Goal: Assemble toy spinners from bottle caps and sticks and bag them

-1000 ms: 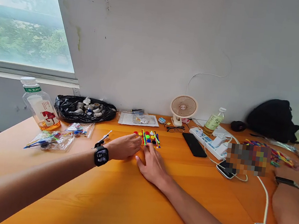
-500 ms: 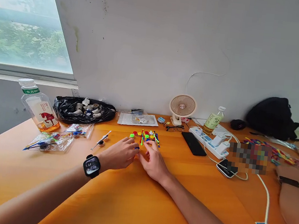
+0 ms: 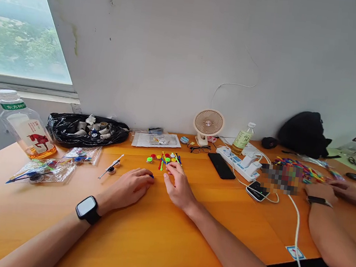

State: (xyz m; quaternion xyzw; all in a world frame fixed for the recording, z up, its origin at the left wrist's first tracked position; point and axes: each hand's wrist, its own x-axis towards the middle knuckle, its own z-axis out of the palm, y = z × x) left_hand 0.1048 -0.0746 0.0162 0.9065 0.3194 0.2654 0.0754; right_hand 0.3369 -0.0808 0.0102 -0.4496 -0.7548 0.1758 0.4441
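Observation:
My left hand (image 3: pixel 130 189), with a dark smartwatch on its wrist, rests low over the table with fingers curled. A small blue plastic piece (image 3: pixel 151 176) shows at its fingertips; its exact kind is too small to tell. My right hand (image 3: pixel 180 189) reaches to the front of a small group of coloured plastic parts. Its thumb stands apart from the index finger, whose tip is at the parts. Among these lie a green round piece (image 3: pixel 149 160), a yellow-green rod (image 3: pixel 162 162), red and yellow round pieces, and blue rods partly behind my fingers.
Left are a white stick-like assembly (image 3: pixel 111 166), bagged parts (image 3: pixel 42 171), a large bottle (image 3: pixel 28 126) and a black plastic bag (image 3: pixel 61 130). Right are a phone (image 3: pixel 221 166), power strip (image 3: pixel 235 163), cables and a co-worker's arms (image 3: pixel 337 235). A fan (image 3: pixel 208 122) stands behind.
My left hand has drawn away from my right, toward the left and nearer me, with the blue piece at its fingers. My right hand stays by the parts. The view has turned slightly right.

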